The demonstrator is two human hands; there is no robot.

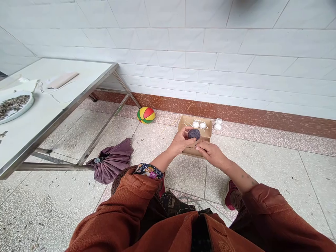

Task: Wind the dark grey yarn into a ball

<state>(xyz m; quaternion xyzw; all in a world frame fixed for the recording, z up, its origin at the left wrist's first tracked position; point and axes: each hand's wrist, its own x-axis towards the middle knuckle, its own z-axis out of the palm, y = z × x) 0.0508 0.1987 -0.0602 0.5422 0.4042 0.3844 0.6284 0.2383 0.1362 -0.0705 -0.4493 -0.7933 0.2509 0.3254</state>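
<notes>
A dark grey ball of yarn (194, 134) is in my left hand (183, 138), the fingers and thumb curled around its side. My right hand (210, 153) is closed just below and to the right, its thumb and forefinger pinching the yarn's loose strand. Both hands are above an open cardboard box (208, 134) on the floor. Inside the box lie two white yarn balls (199, 124) with loose ends trailing. More small white balls (217, 124) sit on the floor to the right of the box.
A red, yellow and green ball (146, 115) rests near the wall. Purple cloth (112, 162) lies beside the metal-legged table (86, 78) at left. On that table are a plate of seeds (15, 105) and a beige folded item (63, 80). My shoes (229, 196) are on the speckled floor.
</notes>
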